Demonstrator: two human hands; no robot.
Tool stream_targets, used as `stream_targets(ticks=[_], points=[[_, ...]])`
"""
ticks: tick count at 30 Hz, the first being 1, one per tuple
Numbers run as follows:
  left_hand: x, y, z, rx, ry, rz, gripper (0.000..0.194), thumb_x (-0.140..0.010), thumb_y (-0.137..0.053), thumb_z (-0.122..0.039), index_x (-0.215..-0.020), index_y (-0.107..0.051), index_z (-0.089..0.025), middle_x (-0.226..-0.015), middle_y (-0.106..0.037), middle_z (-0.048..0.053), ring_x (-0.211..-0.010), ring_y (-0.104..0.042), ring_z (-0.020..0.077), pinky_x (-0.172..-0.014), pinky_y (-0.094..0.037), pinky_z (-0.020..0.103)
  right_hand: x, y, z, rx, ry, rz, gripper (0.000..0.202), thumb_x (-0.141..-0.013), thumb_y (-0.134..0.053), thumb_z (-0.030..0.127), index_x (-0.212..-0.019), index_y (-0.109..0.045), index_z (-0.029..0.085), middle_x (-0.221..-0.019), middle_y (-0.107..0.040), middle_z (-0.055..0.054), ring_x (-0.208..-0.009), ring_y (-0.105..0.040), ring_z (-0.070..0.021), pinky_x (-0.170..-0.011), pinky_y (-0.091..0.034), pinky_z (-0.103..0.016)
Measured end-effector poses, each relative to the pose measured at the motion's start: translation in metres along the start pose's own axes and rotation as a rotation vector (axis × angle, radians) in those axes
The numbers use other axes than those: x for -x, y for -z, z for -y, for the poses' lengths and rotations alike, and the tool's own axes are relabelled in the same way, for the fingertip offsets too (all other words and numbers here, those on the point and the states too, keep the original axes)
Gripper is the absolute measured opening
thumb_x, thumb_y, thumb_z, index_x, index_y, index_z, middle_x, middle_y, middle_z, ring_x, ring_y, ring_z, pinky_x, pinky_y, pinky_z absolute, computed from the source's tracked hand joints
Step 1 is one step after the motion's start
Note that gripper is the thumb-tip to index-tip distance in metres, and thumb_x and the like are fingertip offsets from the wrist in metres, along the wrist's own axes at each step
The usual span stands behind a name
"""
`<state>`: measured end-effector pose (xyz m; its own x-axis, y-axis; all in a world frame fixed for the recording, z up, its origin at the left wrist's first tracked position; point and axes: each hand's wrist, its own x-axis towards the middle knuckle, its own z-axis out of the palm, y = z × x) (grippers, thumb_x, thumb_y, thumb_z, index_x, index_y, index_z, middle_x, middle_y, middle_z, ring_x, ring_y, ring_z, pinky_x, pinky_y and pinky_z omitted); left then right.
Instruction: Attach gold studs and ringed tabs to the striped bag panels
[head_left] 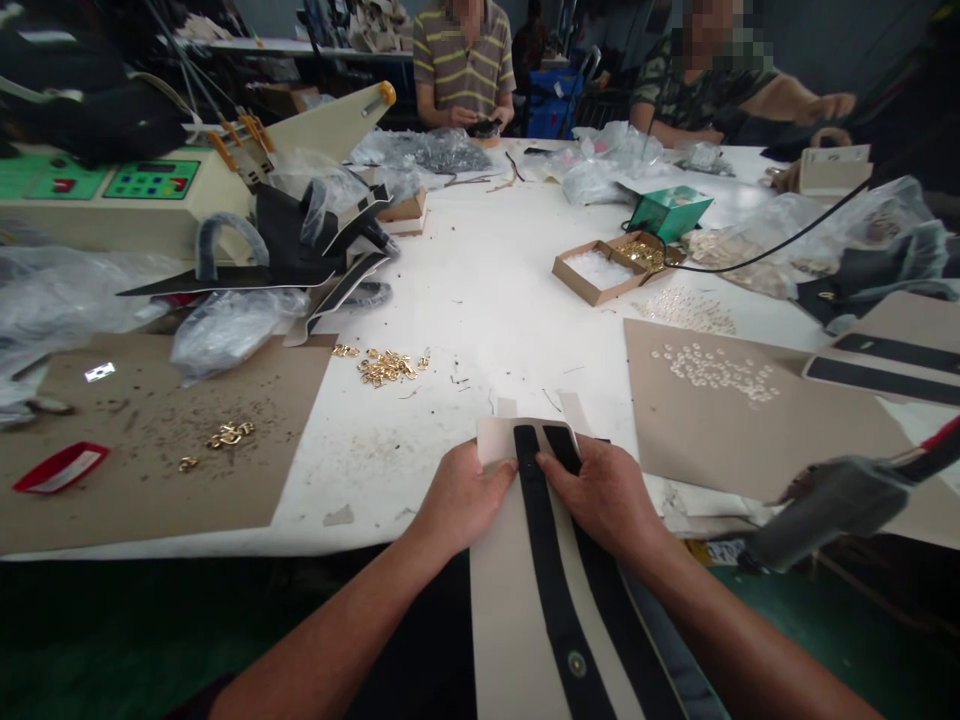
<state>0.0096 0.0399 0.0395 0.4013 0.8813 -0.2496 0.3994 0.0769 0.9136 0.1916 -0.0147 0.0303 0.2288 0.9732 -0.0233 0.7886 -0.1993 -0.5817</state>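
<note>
A long beige panel with two black strips point(506, 620) runs from the table edge down toward my body. My left hand point(472, 492) grips its left edge near the far end, thumb on top beside the nearer black strip. From the other side my right hand point(607, 490) clasps the panel, its thumb pressing by a small dark spot on that strip. The fingers of both hands are hidden beneath. A round metal fitting point(576, 664) sits lower on the strip. Beyond the hands lies a pile of gold-coloured clasps point(386, 367) on the white table point(480, 290).
Small pale rings point(712, 370) are scattered on a brown board point(667, 430) at right. A cardboard box point(596, 280) holds gold pieces. A grey handheld tool point(832, 515) hangs at the right edge. At left are a machine point(172, 200) and a red tray point(60, 468). Two people sit opposite.
</note>
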Motion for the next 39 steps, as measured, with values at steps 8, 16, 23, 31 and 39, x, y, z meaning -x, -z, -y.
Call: stream_targets(ticks=[8,16,23,31,39], points=[[-0.002,-0.002,0.003,-0.094,-0.053,-0.015,0.021,-0.092,-0.061,-0.029,-0.102,-0.078,-0.021,-0.1,-0.081,0.005,-0.095,-0.074,0.0286,-0.082,-0.053,0.036,-0.003,-0.003,-0.004,0.033,0.029,0.003,0.017,-0.094,-0.063,0.037,-0.095,-0.072,0.022,-0.09,-0.076,-0.006,-0.085,-0.072,-0.0284,-0.071,-0.045,-0.033],[0.002,-0.005,0.014,-0.508,-0.116,-0.25,0.059,-0.088,-0.072,-0.039,-0.14,-0.055,-0.016,-0.112,-0.075,0.016,-0.097,-0.072,0.0352,-0.086,-0.055,0.048,-0.003,-0.008,-0.005,0.07,0.058,-0.02,0.015,-0.095,-0.062,0.036,-0.092,-0.068,0.022,-0.086,-0.074,-0.005,-0.081,-0.07,-0.0273,-0.069,-0.042,-0.033],[0.004,-0.01,0.014,-0.635,-0.591,-0.253,0.048,-0.086,-0.079,-0.029,-0.131,-0.063,-0.023,-0.147,-0.06,0.01,-0.142,-0.048,0.0348,-0.119,-0.035,0.057,-0.002,-0.01,-0.008,0.091,0.062,-0.039,0.012,-0.095,-0.064,0.034,-0.095,-0.068,0.022,-0.09,-0.075,-0.006,-0.083,-0.07,-0.0271,-0.069,-0.042,-0.032],[-0.001,-0.018,0.022,-0.457,-0.463,-0.247,0.03,-0.079,-0.085,-0.023,-0.107,-0.074,-0.026,-0.126,-0.071,0.004,-0.123,-0.06,0.0283,-0.108,-0.045,0.049,-0.009,0.004,-0.001,-0.136,-0.014,-0.003,0.032,-0.088,-0.068,0.034,-0.117,-0.07,0.02,-0.098,-0.075,-0.006,-0.087,-0.068,-0.0254,-0.078,-0.049,-0.034],[-0.011,-0.012,0.034,-0.457,-0.521,-0.268,0.024,-0.081,-0.081,-0.025,-0.103,-0.074,-0.028,-0.124,-0.073,0.004,-0.119,-0.063,0.0309,-0.105,-0.047,0.052,-0.007,0.049,-0.083,-0.192,-0.093,-0.339,0.037,-0.09,-0.058,0.043,-0.112,-0.073,0.016,-0.094,-0.071,-0.007,-0.08,-0.066,-0.0224,-0.079,-0.052,-0.035]])
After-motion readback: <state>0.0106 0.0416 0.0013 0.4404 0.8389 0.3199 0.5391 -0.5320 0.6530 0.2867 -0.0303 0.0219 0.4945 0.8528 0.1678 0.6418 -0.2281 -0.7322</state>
